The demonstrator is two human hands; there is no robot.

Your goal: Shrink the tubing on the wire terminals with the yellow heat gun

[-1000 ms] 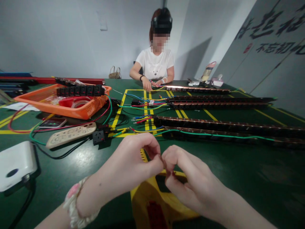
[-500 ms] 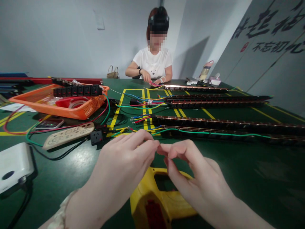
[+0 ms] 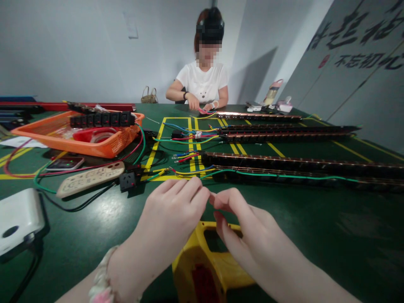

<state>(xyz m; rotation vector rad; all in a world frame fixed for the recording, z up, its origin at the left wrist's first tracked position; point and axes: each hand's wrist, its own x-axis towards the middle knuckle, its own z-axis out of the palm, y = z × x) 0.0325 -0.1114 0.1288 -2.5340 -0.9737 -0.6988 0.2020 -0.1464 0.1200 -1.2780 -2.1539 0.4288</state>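
Head cam: left hand (image 3: 175, 206) and right hand (image 3: 251, 229) met fingertip to fingertip above the desk (image 3: 331, 227), toward its near edge. Left fingers were curled together, tips hidden behind the hand. Right index was bent, thumb sitting a little apart below it. Couldn't tell if anything was pinched between them.

Nearest thing was the yellow tool (image 3: 186, 269) with a red patch, below the hands at the near edge, partly covered by the right hand. Contact unclear.

Black strips (image 3: 284, 162) ran from mid-desk toward the right edge, wire ends pointing left; green wire (image 3: 299, 177) along the nearest. Orange basket (image 3: 118, 149) sat toward the far left corner, white box (image 3: 20, 214) at the left edge. Co-worker (image 3: 202, 82) sat at the far edge, hands at wires.
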